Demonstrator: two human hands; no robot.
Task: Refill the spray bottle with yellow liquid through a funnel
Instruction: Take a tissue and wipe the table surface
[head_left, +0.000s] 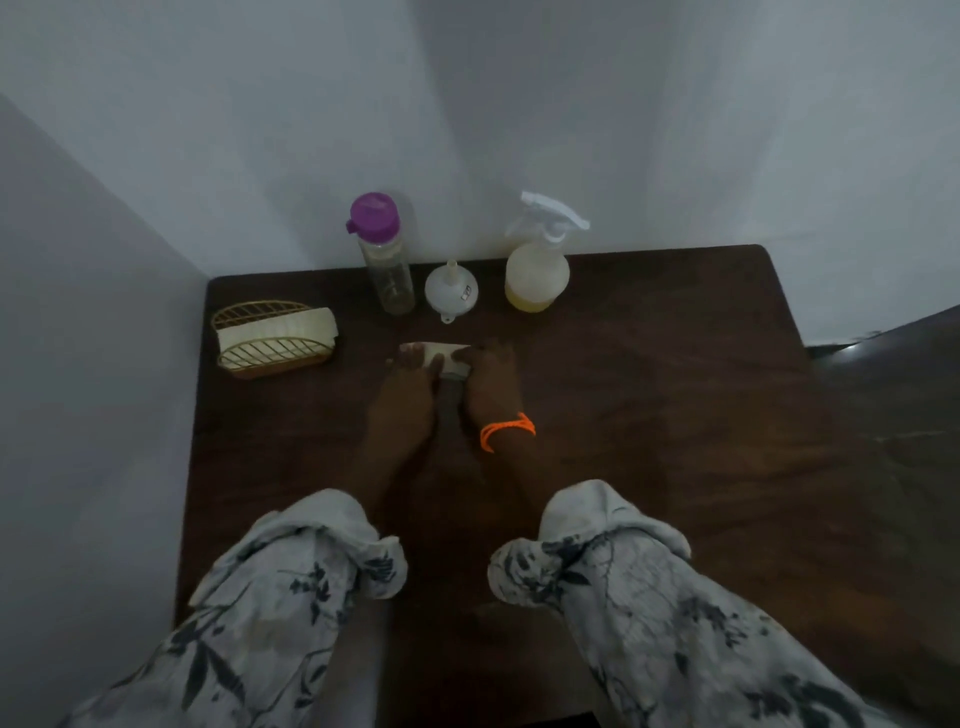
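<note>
A clear spray bottle (537, 270) with a white trigger head stands at the table's back edge, a little yellow liquid in its bottom. To its left a white funnel (451, 291) rests upside down, spout up. Further left stands a clear bottle (387, 260) with a purple cap, nearly empty. In front of the funnel, my left hand (402, 389) and my right hand (491, 384) both press on a folded white tissue (434, 356) that lies on the table. An orange band circles my right wrist.
A dark wooden table (649, 415) stands in a corner of white walls. A gold wire napkin holder (272, 338) with white tissues sits at the back left. Patterned sleeves cover my forearms at the near edge.
</note>
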